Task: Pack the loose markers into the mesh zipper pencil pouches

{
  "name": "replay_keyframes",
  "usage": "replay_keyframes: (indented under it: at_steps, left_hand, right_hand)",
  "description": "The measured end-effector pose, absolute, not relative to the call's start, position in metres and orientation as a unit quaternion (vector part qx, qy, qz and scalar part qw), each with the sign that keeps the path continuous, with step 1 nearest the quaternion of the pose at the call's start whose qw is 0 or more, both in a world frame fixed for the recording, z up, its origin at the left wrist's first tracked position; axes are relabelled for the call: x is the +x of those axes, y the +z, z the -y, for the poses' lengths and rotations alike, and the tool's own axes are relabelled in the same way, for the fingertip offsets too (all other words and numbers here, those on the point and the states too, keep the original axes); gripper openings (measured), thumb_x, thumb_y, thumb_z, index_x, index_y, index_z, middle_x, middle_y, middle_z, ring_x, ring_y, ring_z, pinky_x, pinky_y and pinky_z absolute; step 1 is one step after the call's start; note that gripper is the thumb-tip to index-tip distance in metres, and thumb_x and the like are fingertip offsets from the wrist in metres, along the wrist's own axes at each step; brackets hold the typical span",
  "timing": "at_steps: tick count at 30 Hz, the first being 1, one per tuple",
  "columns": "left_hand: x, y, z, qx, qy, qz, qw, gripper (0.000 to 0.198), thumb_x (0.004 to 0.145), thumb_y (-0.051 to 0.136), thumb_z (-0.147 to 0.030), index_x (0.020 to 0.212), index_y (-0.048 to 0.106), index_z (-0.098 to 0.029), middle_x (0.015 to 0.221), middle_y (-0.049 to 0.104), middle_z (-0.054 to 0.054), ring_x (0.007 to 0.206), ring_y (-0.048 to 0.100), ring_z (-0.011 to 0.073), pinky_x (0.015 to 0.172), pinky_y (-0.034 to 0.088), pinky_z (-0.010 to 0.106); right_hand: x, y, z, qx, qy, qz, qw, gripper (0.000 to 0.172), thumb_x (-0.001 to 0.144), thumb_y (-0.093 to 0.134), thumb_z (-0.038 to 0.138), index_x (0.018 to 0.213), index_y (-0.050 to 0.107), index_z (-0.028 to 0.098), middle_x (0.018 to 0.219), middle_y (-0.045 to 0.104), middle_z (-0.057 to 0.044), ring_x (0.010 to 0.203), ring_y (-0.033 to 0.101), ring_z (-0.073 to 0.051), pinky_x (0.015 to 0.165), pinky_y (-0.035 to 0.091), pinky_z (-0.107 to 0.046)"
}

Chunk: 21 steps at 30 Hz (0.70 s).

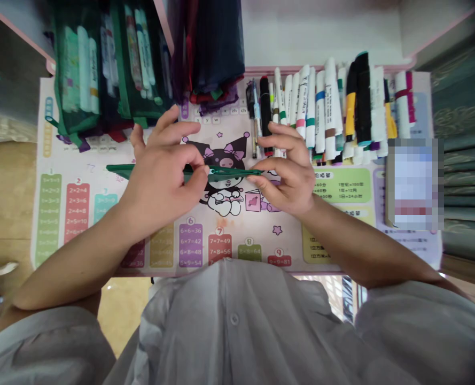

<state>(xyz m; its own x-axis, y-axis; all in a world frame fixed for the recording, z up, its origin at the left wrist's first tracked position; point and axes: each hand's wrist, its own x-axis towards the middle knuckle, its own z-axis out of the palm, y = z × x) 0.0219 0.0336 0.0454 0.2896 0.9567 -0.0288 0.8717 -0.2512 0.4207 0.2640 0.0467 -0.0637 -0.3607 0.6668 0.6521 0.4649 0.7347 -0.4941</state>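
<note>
A dark green zippered pouch (233, 172) is held edge-up over the middle of the desk, its top seam stretched between both hands. My left hand (169, 160) pinches thumb and forefinger at the small pale zipper pull, with the pouch's left end showing beyond the wrist. At the other end, my right hand (287, 171) grips the pouch's corner between thumb and fingers. How far the zipper is closed is too small to make out, and the inside of the pouch is hidden.
Several markers and pens (325, 112) lie in a row at the back right. Green mesh pouches holding markers (80, 80) are at the back left, beside a pile of dark mesh pouches (217, 53). A blurred-out phone-like object (413, 184) lies at the right. A printed mat (277, 248) covers the desk.
</note>
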Motion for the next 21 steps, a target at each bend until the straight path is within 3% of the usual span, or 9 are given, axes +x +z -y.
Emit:
replay_keyframes:
  at_steps: [6, 13, 21]
  left_hand:
    - [0.020, 0.044, -0.034, 0.783, 0.123, -0.583, 0.180, 0.018, 0.085, 0.058, -0.027, 0.068, 0.060, -0.023, 0.137, 0.059, -0.005, 0.146, 0.033, 0.0309, 0.121, 0.014, 0.069]
    - [0.014, 0.042, -0.035, 0.779, 0.130, -0.587, 0.176, 0.015, 0.084, 0.058, -0.028, 0.070, 0.063, -0.026, 0.123, 0.065, -0.006, 0.146, 0.033, 0.0307, 0.123, 0.012, 0.065]
    - [0.006, 0.039, -0.036, 0.773, 0.148, -0.594, 0.166, 0.019, 0.083, 0.057, -0.034, 0.067, 0.061, -0.025, 0.134, 0.060, -0.008, 0.145, 0.034, 0.0299, 0.122, 0.014, 0.064]
  right_hand:
    - [0.263, -0.063, -0.047, -0.358, 0.118, 0.815, 0.440, 0.024, 0.086, 0.062, 0.051, 0.085, 0.066, 0.028, 0.124, 0.061, -0.003, 0.132, 0.051, -0.035, 0.107, 0.044, -0.066]
    - [0.265, -0.064, -0.048, -0.354, 0.116, 0.814, 0.445, 0.023, 0.086, 0.063, 0.051, 0.087, 0.066, 0.028, 0.124, 0.060, -0.002, 0.131, 0.051, -0.034, 0.107, 0.043, -0.065]
    - [0.263, -0.061, -0.047, -0.362, 0.110, 0.814, 0.440, 0.025, 0.087, 0.061, 0.052, 0.087, 0.066, 0.028, 0.119, 0.061, -0.003, 0.128, 0.053, -0.034, 0.106, 0.043, -0.066]
